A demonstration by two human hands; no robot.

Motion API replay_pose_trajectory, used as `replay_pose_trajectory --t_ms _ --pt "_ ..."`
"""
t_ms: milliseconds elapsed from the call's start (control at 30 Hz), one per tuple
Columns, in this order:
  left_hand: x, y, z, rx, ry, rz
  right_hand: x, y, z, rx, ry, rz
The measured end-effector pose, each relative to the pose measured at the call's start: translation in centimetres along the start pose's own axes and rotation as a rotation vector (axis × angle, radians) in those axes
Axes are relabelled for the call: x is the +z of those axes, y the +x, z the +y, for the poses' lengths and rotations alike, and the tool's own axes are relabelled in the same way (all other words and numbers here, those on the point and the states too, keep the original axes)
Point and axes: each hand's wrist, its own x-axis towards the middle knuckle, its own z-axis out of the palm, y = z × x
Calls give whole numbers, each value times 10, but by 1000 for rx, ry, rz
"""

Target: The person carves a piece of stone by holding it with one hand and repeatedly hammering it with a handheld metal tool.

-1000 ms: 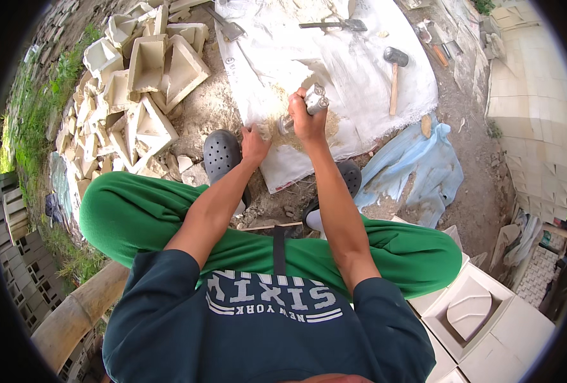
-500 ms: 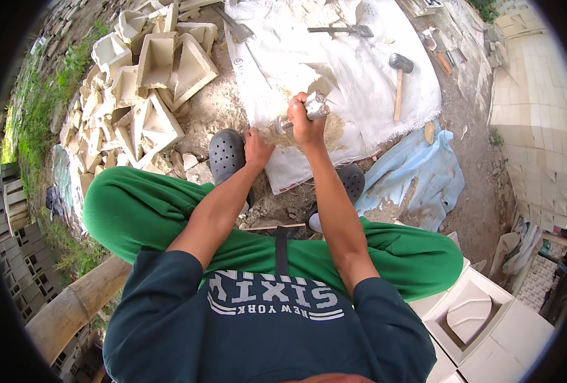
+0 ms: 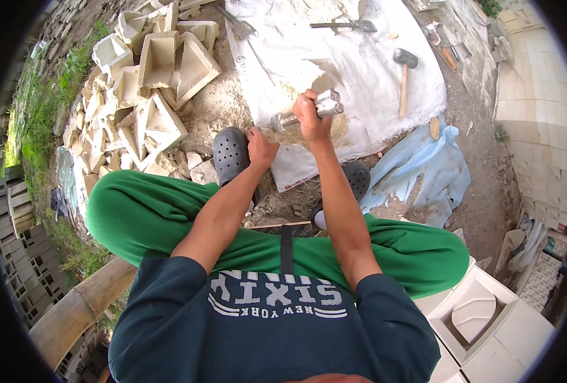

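My right hand (image 3: 314, 118) is wrapped round a metal tool (image 3: 329, 103). Its thick, ridged silvery end sticks out to the right of my fist, and a narrower part runs left toward a flat end. My left hand (image 3: 261, 148) is closed beside the grey clog (image 3: 230, 153) on my left foot, at the edge of the white sheet (image 3: 299, 167). What its fingers hold, if anything, I cannot make out. Just beyond my right hand, a pale broken block (image 3: 322, 78) lies among cream dust and crumbs on the sheet.
Cream angular block pieces (image 3: 162, 64) are heaped at the left. A black-headed mallet (image 3: 404, 80) and a dark flat-bladed tool (image 3: 344, 26) lie on the sheet. Blue torn plastic (image 3: 424, 169) is at the right. Pale moulded blocks (image 3: 503, 332) stand at the lower right.
The tool in my right hand now lies more level, its silvery end further right. My left hand has drawn slightly nearer me. The whole view has shifted a little.
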Motion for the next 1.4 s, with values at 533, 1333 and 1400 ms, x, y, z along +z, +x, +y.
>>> replay_pose_trajectory --t_ms 533,1333,1400 --pt "16 -3 1 198 1 -140 -38 -21 -91 -84 28 337" --pt "26 1 -26 424 -69 -103 1 -38 -97 -116 -82 124" --pt "27 2 -29 431 -101 -71 7 -36 -103 -115 -60 98"
